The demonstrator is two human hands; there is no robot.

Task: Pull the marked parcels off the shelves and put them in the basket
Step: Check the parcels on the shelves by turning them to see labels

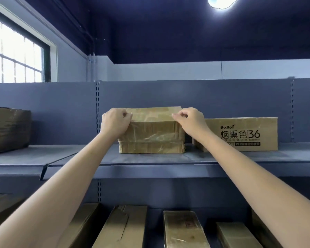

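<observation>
On upper shelf, both hands grip taped parcel at top front corners: L hand, R hand, fingers curled; printed box just beside.

1. Only 1 view exists, the head view, so no part of the scene is shared with another camera.
2. It looks forward and slightly upward at a grey shelf unit, roughly level with its upper shelf.
3. It sits close: both forearms rise from the bottom corners, and the left hand and right hand meet at frame centre.
4. Wide-angle bending shows; a window fills the upper left and a ceiling lamp the top edge.
</observation>
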